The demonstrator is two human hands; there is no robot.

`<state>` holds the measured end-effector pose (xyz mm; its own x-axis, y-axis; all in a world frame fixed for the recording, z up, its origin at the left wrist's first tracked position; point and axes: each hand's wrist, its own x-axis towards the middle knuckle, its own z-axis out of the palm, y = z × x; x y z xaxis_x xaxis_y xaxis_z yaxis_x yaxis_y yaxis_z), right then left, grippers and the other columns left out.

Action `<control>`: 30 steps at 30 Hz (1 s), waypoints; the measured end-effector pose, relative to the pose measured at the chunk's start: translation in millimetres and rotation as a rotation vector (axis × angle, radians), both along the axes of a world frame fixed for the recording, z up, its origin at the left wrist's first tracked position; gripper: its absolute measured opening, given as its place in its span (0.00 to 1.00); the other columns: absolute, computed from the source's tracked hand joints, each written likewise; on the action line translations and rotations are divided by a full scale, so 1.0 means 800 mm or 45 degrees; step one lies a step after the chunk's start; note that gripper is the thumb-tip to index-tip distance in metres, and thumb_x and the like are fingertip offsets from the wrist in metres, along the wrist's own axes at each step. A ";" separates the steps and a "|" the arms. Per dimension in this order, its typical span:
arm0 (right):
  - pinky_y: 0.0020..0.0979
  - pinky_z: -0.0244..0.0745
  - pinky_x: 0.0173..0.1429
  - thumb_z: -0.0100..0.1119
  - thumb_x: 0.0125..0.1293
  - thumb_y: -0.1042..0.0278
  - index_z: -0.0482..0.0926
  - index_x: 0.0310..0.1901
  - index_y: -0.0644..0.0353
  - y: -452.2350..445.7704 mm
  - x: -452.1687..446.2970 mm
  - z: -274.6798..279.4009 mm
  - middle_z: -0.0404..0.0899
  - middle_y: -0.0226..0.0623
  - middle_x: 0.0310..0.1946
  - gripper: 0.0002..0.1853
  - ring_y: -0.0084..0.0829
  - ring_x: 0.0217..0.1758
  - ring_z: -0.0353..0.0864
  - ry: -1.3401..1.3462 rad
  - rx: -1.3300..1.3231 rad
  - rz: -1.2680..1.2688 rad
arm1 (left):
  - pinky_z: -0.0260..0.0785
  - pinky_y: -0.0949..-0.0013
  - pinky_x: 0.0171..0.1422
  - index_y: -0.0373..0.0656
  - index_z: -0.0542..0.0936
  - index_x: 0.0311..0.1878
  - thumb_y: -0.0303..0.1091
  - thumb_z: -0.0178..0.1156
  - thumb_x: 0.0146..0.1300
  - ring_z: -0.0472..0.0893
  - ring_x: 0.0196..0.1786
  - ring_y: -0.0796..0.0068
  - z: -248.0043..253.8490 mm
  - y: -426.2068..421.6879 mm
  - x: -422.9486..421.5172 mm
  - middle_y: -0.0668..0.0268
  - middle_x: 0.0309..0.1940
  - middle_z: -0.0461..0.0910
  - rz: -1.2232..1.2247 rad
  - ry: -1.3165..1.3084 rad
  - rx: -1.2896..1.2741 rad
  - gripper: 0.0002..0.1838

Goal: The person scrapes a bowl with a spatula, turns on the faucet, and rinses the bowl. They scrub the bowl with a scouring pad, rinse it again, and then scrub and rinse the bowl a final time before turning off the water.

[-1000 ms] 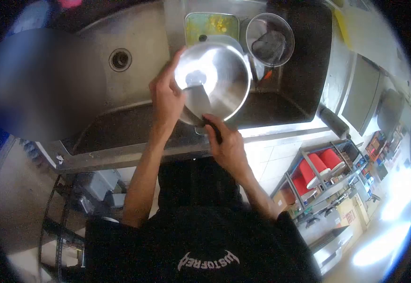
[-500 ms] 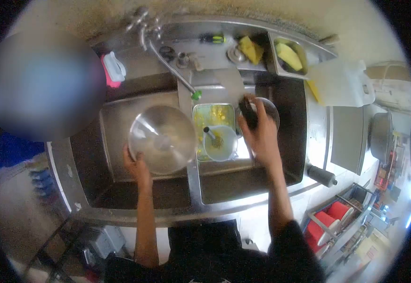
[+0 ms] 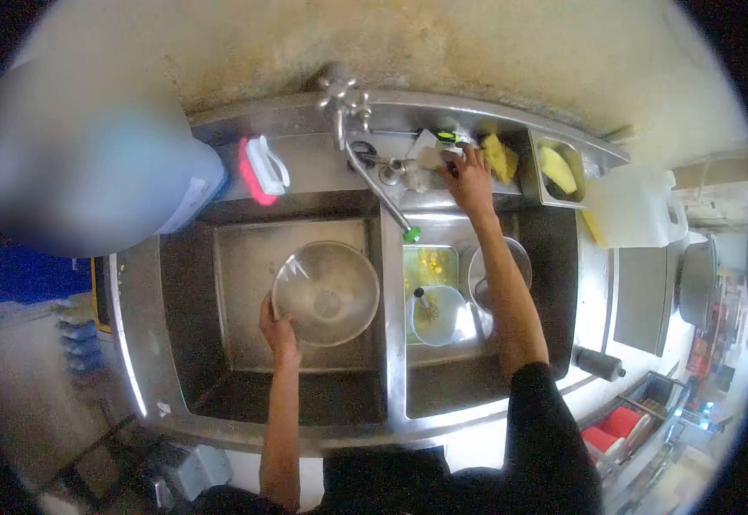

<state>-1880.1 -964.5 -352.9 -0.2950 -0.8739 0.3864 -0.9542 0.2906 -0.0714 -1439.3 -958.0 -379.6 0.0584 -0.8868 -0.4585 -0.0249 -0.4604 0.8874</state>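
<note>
My left hand (image 3: 280,330) grips the left rim of a large metal mixing bowl (image 3: 327,292) in the left sink basin. Up on the back ledge, my right hand (image 3: 470,178) has its fingers closed around the black handle of a tool with a wide, flat grey blade (image 3: 426,149); its exact kind is unclear. Close by lies a knife-like item with a yellow-green and black handle (image 3: 449,136). In the right basin, a white container (image 3: 455,318) with a whisk (image 3: 426,311) in it stands over a tray with yellow bits (image 3: 431,266). A round metal bowl (image 3: 520,262) is partly hidden behind my right forearm.
The faucet (image 3: 383,193), with a green tip, hangs over the divider. A pink-and-white brush (image 3: 261,170), a yellow sponge (image 3: 500,157) and a metal pan (image 3: 560,172) line the ledge. A white jug (image 3: 636,206) stands right, a dark bottle (image 3: 599,364) below it.
My right hand has carried the black-handled tool from above the right basin up to the back ledge. My left hand still holds the bowl. The view has shifted, showing more wall.
</note>
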 end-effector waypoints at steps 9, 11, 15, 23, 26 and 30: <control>0.41 0.73 0.40 0.61 0.67 0.55 0.82 0.42 0.65 -0.100 0.122 0.131 0.80 0.46 0.34 0.17 0.45 0.38 0.80 -0.852 -0.445 0.172 | 0.66 0.65 0.63 0.38 0.74 0.61 0.21 0.57 0.56 0.77 0.57 0.67 -0.034 -0.055 -0.001 0.61 0.55 0.78 -0.157 0.060 -0.182 0.26; 0.41 0.75 0.39 0.63 0.64 0.46 0.83 0.40 0.65 -0.124 0.145 0.158 0.80 0.47 0.32 0.24 0.43 0.37 0.81 -0.829 -0.488 0.080 | 0.65 0.65 0.64 0.38 0.74 0.61 0.20 0.56 0.55 0.77 0.57 0.66 -0.013 -0.066 -0.012 0.61 0.55 0.78 -0.229 -0.039 -0.138 0.27; 0.39 0.77 0.40 0.66 0.58 0.41 0.84 0.41 0.64 -0.159 0.182 0.199 0.80 0.51 0.35 0.28 0.44 0.39 0.83 -0.461 -0.203 -0.128 | 0.65 0.65 0.64 0.38 0.73 0.62 0.20 0.52 0.54 0.77 0.57 0.66 -0.049 -0.077 -0.014 0.61 0.54 0.78 -0.374 -0.097 -0.212 0.28; 0.44 0.69 0.59 0.63 0.55 0.63 0.86 0.42 0.51 -0.199 0.184 0.193 0.74 0.47 0.51 0.13 0.48 0.58 0.70 -0.011 0.036 -0.190 | 0.66 0.67 0.62 0.38 0.76 0.59 0.21 0.49 0.56 0.77 0.54 0.69 -0.128 -0.109 -0.034 0.63 0.51 0.79 -0.455 0.100 0.118 0.24; 0.46 0.65 0.60 0.59 0.53 0.74 0.82 0.47 0.52 -0.159 0.173 0.178 0.72 0.47 0.50 0.18 0.49 0.57 0.67 -0.205 -0.344 -0.044 | 0.67 0.67 0.61 0.38 0.77 0.58 0.21 0.49 0.57 0.77 0.53 0.70 -0.144 -0.126 -0.049 0.64 0.49 0.79 -0.500 0.120 0.125 0.23; 0.49 0.70 0.41 0.61 0.49 0.87 0.74 0.44 0.65 -0.068 0.266 0.103 0.73 0.50 0.39 0.19 0.52 0.40 0.76 -0.838 -0.766 -0.175 | 0.67 0.67 0.60 0.40 0.77 0.58 0.22 0.47 0.60 0.77 0.53 0.70 -0.247 -0.155 -0.055 0.64 0.51 0.80 -0.582 0.133 0.074 0.22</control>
